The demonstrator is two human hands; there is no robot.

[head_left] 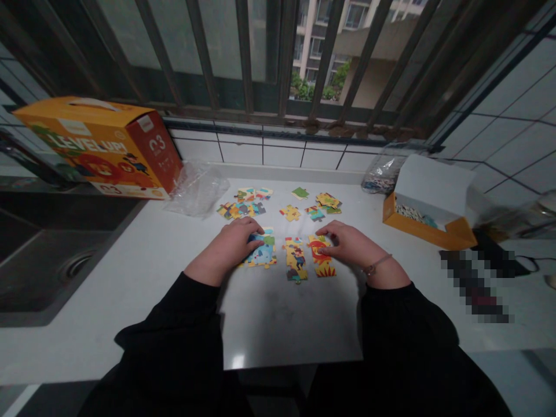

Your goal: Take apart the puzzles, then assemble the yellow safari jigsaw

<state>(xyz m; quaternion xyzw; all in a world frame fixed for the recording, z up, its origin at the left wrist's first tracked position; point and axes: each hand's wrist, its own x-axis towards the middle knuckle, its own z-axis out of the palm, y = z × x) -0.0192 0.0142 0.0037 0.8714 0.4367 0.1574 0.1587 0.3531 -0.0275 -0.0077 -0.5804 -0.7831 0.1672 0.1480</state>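
- Across the middle and lower frame: a white countertop (pixel 143 278), pale and glossy.
- Across the top: a barred window (pixel 243 58), with building fronts and greenery beyond.
- Rising from the bottom edge, left and right of centre: black sleeves (pixel 174 336).
- At the left edge: a dark sink (pixel 30 249), drain in view.
- Upper left: an orange carton (pixel 99 145) printed "LEVEL UP!", standing upright.
- Right of centre: a small orange box (pixel 430 229), white lid raised, small contents inside.
- At centre: the left hand (pixel 237 242), thumb and fingers slightly parted on a blue puzzle block (pixel 263 256); firm hold or light touch, cannot tell.
- Just right of centre: the right hand (pixel 346 240), thumb and finger narrowly parted over a red lion strip (pixel 325 270); gripped or merely touched, cannot tell.
- Beside the carton: a crumpled clear bag (pixel 197 188).
- Between both hands: a joined strip with a hatted figure (pixel 297 260), lying flat.
- Above the hands: a loose cluster (pixel 245 209), a yellow piece (pixel 290 213), a small stack (pixel 329 201) and a green piece (pixel 300 193).
- Around the right wrist: a thin bracelet (pixel 377 265).
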